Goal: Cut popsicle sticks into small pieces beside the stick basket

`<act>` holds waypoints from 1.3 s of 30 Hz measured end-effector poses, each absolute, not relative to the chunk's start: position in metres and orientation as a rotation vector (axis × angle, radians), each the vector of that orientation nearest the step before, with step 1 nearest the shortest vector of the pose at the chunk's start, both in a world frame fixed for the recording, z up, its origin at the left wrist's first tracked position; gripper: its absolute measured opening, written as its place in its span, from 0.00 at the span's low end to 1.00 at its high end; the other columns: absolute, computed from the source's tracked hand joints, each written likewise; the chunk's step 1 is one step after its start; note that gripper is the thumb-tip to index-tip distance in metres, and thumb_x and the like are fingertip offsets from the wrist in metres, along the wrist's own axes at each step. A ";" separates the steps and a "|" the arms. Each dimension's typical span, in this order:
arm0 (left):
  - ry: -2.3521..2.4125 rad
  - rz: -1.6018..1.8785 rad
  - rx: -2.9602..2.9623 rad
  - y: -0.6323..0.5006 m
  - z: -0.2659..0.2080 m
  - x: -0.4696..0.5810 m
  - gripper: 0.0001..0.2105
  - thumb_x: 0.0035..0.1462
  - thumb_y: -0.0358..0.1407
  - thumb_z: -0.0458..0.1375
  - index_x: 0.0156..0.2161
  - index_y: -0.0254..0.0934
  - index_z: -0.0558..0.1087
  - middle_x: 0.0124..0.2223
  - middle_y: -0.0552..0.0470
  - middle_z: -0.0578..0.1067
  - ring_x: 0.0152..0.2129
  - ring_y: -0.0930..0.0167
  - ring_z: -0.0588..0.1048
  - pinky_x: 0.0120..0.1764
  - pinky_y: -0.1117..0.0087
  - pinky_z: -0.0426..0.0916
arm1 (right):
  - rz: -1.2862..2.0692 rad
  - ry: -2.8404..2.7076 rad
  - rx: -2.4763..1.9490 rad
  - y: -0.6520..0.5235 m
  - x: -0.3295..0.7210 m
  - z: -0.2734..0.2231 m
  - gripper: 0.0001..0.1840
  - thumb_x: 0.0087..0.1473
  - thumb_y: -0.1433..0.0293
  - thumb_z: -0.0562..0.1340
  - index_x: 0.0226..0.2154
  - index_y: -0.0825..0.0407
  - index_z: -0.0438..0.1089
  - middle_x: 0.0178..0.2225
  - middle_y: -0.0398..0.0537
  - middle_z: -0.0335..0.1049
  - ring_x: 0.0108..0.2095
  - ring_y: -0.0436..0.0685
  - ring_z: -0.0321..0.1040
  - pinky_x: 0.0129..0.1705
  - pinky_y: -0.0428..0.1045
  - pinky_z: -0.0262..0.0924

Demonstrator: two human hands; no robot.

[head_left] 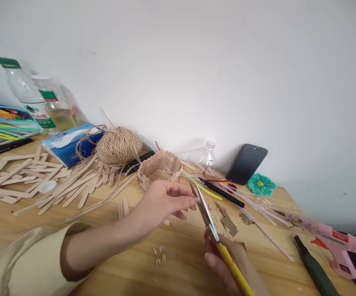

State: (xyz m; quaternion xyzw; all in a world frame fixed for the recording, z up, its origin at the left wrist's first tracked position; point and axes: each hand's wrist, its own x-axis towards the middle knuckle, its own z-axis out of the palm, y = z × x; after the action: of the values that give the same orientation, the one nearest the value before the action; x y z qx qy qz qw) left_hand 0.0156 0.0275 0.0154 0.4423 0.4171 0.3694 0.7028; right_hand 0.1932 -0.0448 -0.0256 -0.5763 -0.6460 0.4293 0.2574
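My left hand (171, 201) reaches in from the left, thumb and forefinger pinched on a small pale piece (198, 200). That piece sits at the blades of yellow-handled scissors (233, 269), which are slightly apart. My right hand (245, 257) is wrapped round the scissors' handles, blades pointing up and away; part of its grip is hidden. Several small pale petal-shaped pieces (163, 257) lie on the wooden table below my left hand. Just beyond that hand stands a small open container with a scalloped wooden wall (156, 162).
Craft sticks (85, 191), a twine ball (119, 146), a blue tissue pack (73, 144) and bottles (29, 94) crowd the left. To the right are a phone (247, 162), a teal flower (261, 185), a pink glue gun (329, 238) and a dark green-handled tool (315, 267). A wall rises behind.
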 end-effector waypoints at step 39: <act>0.955 0.837 0.903 0.023 0.018 0.018 0.03 0.44 0.29 0.61 0.22 0.34 0.74 0.22 0.57 0.73 0.16 0.80 0.67 0.21 0.80 0.66 | 1.129 -1.764 -1.653 -0.048 0.189 -0.020 0.34 0.43 0.36 0.47 0.20 0.51 0.57 0.18 0.39 0.51 0.21 0.50 0.45 0.22 0.46 0.41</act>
State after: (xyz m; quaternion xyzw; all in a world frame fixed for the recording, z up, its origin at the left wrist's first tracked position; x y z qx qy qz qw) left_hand 0.0184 0.0233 0.0184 0.4071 0.4305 0.3775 0.7117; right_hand 0.1886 -0.0477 -0.0198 -0.6022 -0.6427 0.4115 0.2347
